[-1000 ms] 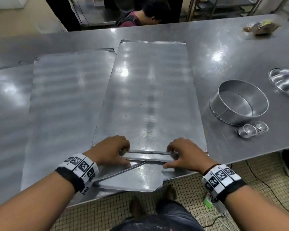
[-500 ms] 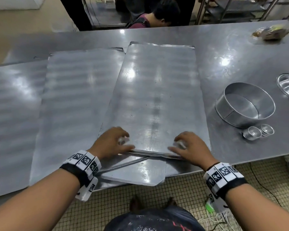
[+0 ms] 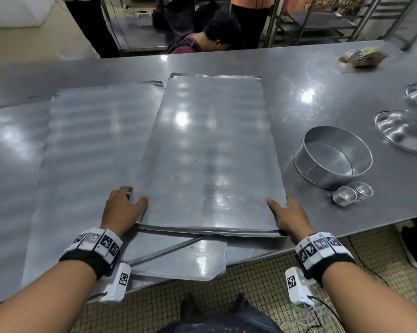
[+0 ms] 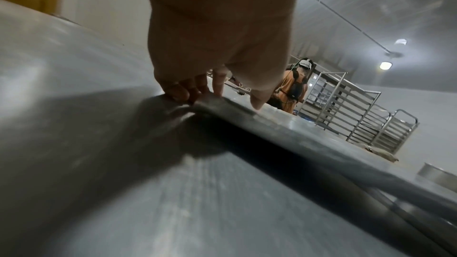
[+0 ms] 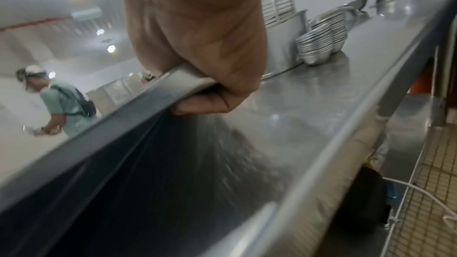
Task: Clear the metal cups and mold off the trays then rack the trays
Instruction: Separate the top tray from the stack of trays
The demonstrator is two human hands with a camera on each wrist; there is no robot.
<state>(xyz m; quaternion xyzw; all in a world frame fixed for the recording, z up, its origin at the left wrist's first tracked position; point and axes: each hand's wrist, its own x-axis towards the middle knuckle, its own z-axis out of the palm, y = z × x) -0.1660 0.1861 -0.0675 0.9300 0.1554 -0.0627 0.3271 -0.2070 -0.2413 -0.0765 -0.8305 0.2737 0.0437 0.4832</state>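
A flat metal tray point(image 3: 209, 150) lies on top of other trays on the steel table. My left hand point(image 3: 124, 207) grips its near left corner, thumb on top and fingers curled under the edge point(image 4: 197, 95). My right hand point(image 3: 283, 212) grips the near right corner, thumb on top, fingers wrapped beneath the rim point(image 5: 197, 85). A second tray point(image 3: 89, 152) lies to the left. Another tray point(image 3: 193, 258) sticks out underneath, over the table edge. The round metal mold point(image 3: 332, 156) and two stacks of small metal cups point(image 3: 351, 193) stand on the table to the right.
Metal bowls point(image 3: 404, 133) sit at the far right, and a wrapped packet point(image 3: 361, 56) at the back right. A person point(image 3: 209, 37) bends behind the table's far side. Tray racks point(image 4: 358, 114) stand beyond. Cables point(image 3: 306, 318) hang by my right wrist.
Both hands slid outward along the top tray's near edge, from near its middle to its two corners. The view tilted up a little.
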